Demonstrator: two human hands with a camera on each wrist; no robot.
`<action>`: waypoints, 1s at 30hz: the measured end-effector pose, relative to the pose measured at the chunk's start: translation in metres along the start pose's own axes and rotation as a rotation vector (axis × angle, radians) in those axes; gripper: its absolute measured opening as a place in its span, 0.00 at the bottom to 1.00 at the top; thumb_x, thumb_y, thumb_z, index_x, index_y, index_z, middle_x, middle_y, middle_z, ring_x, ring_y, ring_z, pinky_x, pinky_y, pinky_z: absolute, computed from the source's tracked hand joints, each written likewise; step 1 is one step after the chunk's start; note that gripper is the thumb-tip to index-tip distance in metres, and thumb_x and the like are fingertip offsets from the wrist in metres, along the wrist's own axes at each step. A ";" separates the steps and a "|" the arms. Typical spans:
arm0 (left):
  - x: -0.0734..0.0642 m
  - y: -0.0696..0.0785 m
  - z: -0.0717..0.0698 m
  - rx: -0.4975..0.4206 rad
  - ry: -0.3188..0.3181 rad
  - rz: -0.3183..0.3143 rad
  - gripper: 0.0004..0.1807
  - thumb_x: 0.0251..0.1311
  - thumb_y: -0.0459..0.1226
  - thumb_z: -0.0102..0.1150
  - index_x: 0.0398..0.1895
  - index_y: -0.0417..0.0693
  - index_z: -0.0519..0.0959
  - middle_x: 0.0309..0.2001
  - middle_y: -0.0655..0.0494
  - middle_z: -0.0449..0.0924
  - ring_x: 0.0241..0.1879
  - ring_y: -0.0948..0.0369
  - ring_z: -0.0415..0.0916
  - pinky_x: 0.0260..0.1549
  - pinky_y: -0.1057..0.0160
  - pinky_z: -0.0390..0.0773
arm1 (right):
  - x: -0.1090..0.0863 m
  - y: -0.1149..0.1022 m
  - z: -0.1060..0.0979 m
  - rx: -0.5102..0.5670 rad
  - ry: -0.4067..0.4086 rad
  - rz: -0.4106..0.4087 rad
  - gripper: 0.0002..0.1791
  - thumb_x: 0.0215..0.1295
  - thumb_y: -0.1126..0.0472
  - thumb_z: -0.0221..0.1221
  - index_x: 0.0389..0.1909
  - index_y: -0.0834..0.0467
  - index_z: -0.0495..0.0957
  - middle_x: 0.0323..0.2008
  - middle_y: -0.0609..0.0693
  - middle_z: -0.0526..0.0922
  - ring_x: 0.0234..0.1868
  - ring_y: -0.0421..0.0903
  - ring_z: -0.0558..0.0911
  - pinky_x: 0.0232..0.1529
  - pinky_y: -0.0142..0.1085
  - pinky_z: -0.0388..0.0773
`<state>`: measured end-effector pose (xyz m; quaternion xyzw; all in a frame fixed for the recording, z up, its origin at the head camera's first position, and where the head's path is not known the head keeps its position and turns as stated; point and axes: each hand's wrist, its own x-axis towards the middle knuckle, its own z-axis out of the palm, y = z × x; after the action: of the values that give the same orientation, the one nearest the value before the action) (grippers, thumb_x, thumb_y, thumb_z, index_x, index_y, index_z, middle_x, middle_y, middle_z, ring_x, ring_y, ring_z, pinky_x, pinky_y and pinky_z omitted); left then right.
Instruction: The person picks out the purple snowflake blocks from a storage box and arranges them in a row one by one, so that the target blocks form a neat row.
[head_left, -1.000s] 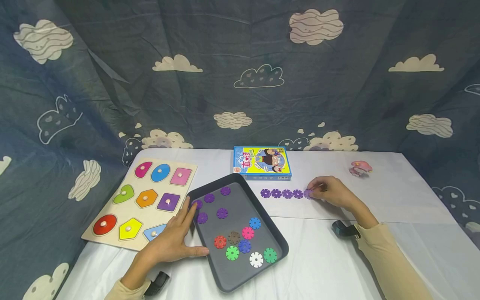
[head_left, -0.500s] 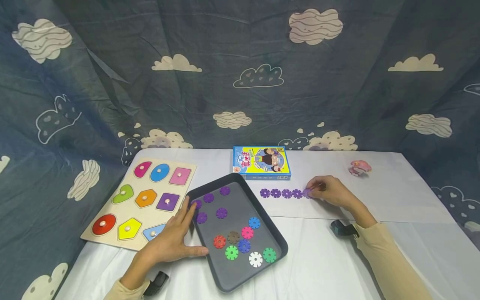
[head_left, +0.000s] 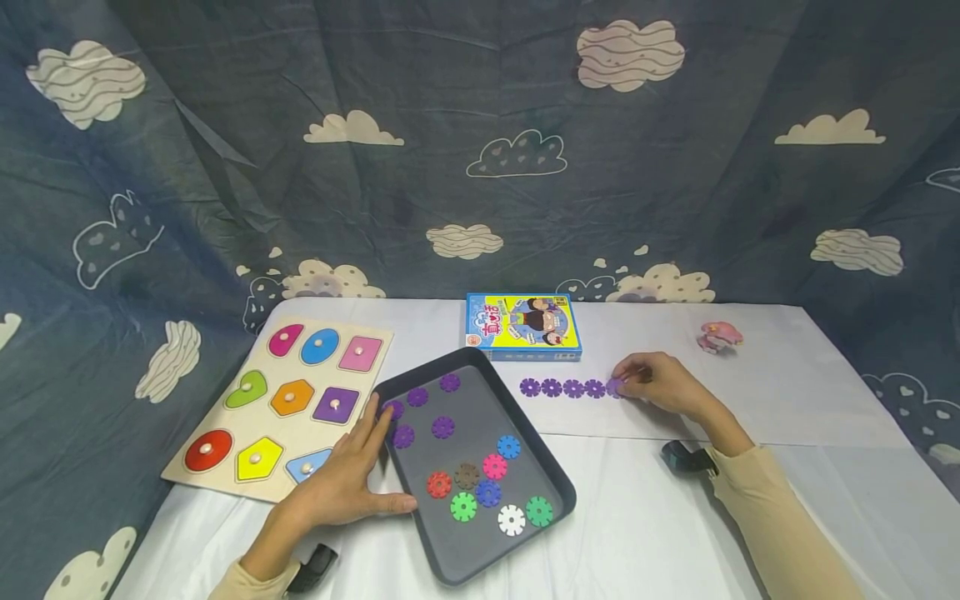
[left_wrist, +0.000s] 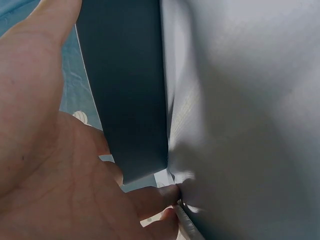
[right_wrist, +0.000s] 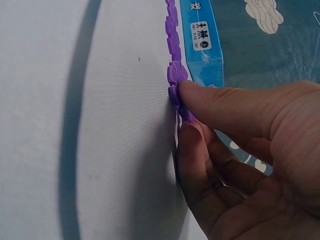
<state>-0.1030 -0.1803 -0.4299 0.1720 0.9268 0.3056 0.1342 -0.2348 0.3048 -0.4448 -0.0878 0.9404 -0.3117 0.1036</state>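
Note:
My right hand pinches a purple notched plastic disc between thumb and finger. It is at the right end of a straight row of purple discs lying flat on the white cloth; fingers partly cover it. With fingers spread and fairly straight, my left hand rests along the left side of a dark grey tray, thumb and fingertips at its rim. Several purple discs lie at the tray's far end. Nearer are discs of other colours, among them a white disc and a red disc.
Left of the tray lies a wooden shape-puzzle board with knobbed pieces. Behind the disc row is a blue and yellow box. A small pink toy stands at the back right. A cloud-patterned curtain hangs behind the table.

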 end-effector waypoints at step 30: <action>0.000 0.000 0.000 0.003 0.001 0.008 0.70 0.45 0.65 0.72 0.80 0.39 0.43 0.81 0.40 0.23 0.78 0.35 0.35 0.71 0.28 0.44 | 0.000 0.000 0.001 -0.009 0.005 -0.013 0.11 0.65 0.65 0.64 0.47 0.60 0.83 0.40 0.54 0.85 0.40 0.49 0.79 0.38 0.36 0.78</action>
<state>-0.1027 -0.1804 -0.4303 0.1757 0.9267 0.3046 0.1322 -0.2341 0.3044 -0.4453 -0.0938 0.9414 -0.3085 0.0989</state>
